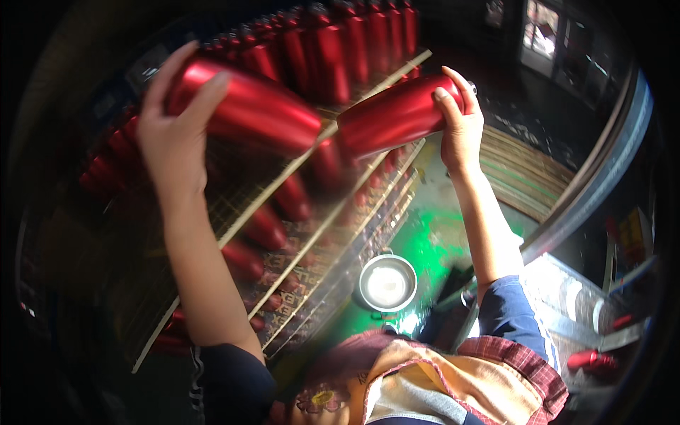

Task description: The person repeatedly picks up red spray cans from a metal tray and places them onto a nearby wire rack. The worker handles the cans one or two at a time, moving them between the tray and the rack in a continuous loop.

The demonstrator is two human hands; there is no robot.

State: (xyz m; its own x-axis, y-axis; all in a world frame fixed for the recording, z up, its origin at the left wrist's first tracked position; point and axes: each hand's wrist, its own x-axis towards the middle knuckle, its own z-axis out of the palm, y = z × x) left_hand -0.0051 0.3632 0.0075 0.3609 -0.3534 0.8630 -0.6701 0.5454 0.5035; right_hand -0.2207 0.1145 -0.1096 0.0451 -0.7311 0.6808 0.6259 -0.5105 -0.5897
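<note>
The left hand (168, 134) is curling around the outer end of 1 glossy red bottle (248, 106), which is tilting in front of the rack (269, 193). The right hand (462, 131) is pinching a 2nd red bottle (393, 117) near its outer end, between thumb and fingers, and that bottle is slanting before the rack's right side. Their inner ends are sitting near each other. On the rack's top tier, red bottles (326, 64) are standing in rows. Right of the rack, a round metal pot (367, 285) is resting on the green floor (432, 234).
</note>
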